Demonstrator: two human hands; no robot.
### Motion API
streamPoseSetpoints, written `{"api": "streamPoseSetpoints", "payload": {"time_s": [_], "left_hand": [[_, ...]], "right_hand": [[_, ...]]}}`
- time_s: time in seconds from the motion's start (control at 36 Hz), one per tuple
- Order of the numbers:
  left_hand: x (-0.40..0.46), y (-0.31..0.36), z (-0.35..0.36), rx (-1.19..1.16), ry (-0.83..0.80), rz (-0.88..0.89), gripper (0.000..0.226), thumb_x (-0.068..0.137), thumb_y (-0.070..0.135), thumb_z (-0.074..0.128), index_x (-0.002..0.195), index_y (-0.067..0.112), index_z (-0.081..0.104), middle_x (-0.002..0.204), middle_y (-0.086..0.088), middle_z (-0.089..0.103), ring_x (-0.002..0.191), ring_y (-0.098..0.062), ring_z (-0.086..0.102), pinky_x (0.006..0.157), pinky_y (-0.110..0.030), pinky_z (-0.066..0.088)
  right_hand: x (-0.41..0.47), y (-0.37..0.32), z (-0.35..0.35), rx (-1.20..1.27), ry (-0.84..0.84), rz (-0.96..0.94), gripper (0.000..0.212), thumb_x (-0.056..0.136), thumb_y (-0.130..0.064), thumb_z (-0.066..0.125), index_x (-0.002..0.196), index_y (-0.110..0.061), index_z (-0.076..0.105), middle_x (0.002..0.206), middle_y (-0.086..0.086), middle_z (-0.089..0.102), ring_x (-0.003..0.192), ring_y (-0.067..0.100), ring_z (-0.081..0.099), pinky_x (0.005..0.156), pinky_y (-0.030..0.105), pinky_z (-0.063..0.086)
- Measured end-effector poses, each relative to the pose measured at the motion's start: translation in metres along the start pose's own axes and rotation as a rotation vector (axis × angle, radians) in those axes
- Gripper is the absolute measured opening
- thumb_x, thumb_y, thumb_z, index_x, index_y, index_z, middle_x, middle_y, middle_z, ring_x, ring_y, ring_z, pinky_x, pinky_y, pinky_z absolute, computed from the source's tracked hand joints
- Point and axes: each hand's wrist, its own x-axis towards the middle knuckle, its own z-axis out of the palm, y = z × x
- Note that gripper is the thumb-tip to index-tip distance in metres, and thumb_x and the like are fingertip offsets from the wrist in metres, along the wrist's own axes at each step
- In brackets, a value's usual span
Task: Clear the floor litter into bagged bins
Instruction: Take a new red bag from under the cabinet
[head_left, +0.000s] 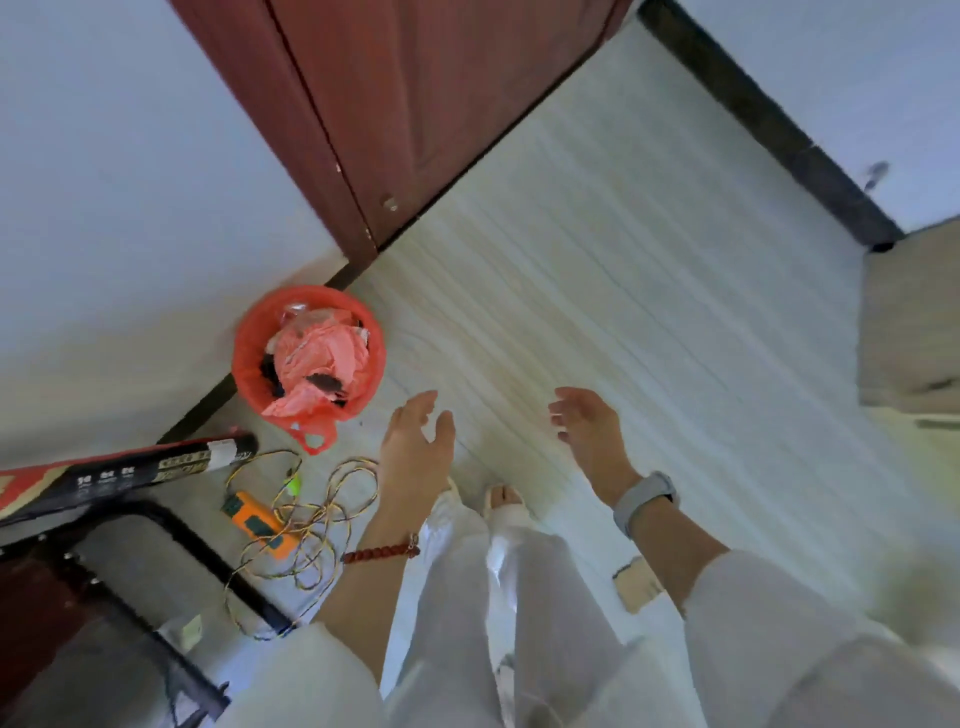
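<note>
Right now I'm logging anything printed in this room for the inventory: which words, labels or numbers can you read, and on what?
Red and black roll: white characters and a yellow band of print, too blurred to read.
White label near the roll's end: too blurred to read.
Orange power strip: no legible text.
Red bin: no print visible.
Nothing here can be quoted.

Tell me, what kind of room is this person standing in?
Probably a room in a home, near a doorway. There is a reddish wooden door, a pale tiled floor, a red bagged bin of litter by the wall, and an orange power strip with tangled cable.
</note>
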Motion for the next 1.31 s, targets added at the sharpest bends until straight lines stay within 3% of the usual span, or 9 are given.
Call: {"api": "streamPoseSetpoints", "payload": {"time_s": [0.08,0.25,0.53,0.69,0.97,1.22,1.31], "left_hand": [[-0.024,0.049,0.016,0.104,-0.105,0.108,0.033,0.093,0.02,0.05,0.125,0.011,0.052,0.12,-0.008,0.055,0.109,-0.022,0.053,0.092,-0.033,0.042],[-0.056,0.155,0.085,0.328,-0.353,0.421,0.034,0.094,0.024,0.048,0.126,0.013,0.051,0.125,-0.005,0.053,0.112,-0.017,0.051,0.09,-0.023,0.037],[-0.157,0.298,0.302,0.589,-0.697,0.792,0.032,0.094,0.025,0.049,0.124,0.014,0.053,0.122,-0.004,0.055,0.106,-0.016,0.054,0.087,-0.022,0.037],[-0.256,0.335,0.436,0.71,-0.966,0.902,0.031,0.094,0.027,0.048,0.123,0.016,0.054,0.122,-0.003,0.055,0.107,-0.014,0.054,0.09,-0.025,0.042],[-0.378,0.363,0.588,0.92,-1.264,1.14,0.029,0.094,0.025,0.049,0.12,0.015,0.055,0.121,-0.003,0.056,0.105,-0.015,0.056,0.087,-0.022,0.04],[-0.463,0.397,0.752,1.004,-1.413,1.255,0.028,0.092,0.023,0.05,0.118,0.015,0.056,0.119,-0.001,0.058,0.104,-0.014,0.056,0.084,-0.021,0.039],[-0.496,0.417,0.807,1.046,-1.462,1.28,0.029,0.092,0.022,0.049,0.119,0.014,0.056,0.12,-0.002,0.058,0.105,-0.016,0.056,0.085,-0.021,0.039]], "right_hand": [[-0.034,0.002,-0.059,0.033,0.08,-0.033,0.029,0.093,-0.006,0.039,0.115,-0.009,0.058,0.097,0.005,0.062,0.081,0.021,0.055,0.075,0.035,0.048],[-0.071,0.034,-0.173,0.21,0.274,-0.017,0.031,0.092,-0.004,0.037,0.115,-0.006,0.058,0.095,0.005,0.062,0.085,0.02,0.057,0.076,0.031,0.046],[-0.117,0.154,-0.365,0.461,0.568,0.082,0.03,0.094,-0.011,0.039,0.119,-0.01,0.056,0.106,0.009,0.065,0.092,0.023,0.061,0.078,0.031,0.049],[-0.16,0.244,-0.464,0.6,0.734,0.221,0.03,0.095,-0.013,0.038,0.12,-0.011,0.054,0.112,0.009,0.064,0.096,0.043,0.06,0.075,0.038,0.051],[-0.201,0.349,-0.554,0.956,1.018,0.424,0.032,0.095,-0.01,0.036,0.12,-0.008,0.056,0.104,0.006,0.062,0.091,0.021,0.059,0.072,0.028,0.045],[-0.192,0.431,-0.674,1.171,1.145,0.524,0.031,0.096,-0.011,0.035,0.118,-0.005,0.056,0.101,0.007,0.059,0.083,0.02,0.057,0.073,0.029,0.044],[-0.191,0.455,-0.726,1.236,1.161,0.555,0.03,0.095,-0.01,0.035,0.117,-0.005,0.055,0.099,0.008,0.058,0.078,0.019,0.056,0.066,0.023,0.045]]}}
